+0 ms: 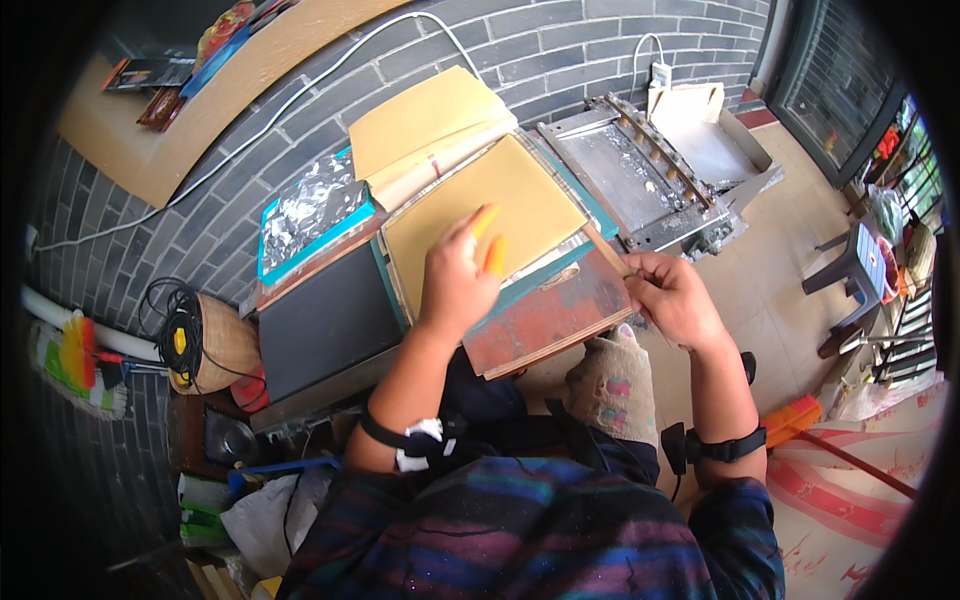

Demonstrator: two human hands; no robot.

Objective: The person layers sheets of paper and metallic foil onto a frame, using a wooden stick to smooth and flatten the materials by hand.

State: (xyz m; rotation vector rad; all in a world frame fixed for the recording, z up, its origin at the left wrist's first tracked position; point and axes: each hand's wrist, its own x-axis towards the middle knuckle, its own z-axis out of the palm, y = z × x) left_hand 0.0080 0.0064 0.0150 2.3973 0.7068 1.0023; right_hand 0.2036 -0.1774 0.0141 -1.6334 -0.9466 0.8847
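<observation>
A stack of tan-yellow paper sheets lies on a green cutting mat, which rests on a worn reddish wooden board. My left hand is over the stack's front left part, with orange finger cots on two spread digits. It appears to hold nothing; whether it touches the top sheet I cannot tell. My right hand grips a thin flat wooden strip at the board's right side. The strip's far end reaches the right corner of the paper.
Behind the stack lies more tan paper. A blue tray of crumpled silvery foil and a dark panel are at left. A metal frame device stands right, before an open metal tray. A plastic stool stands farther right.
</observation>
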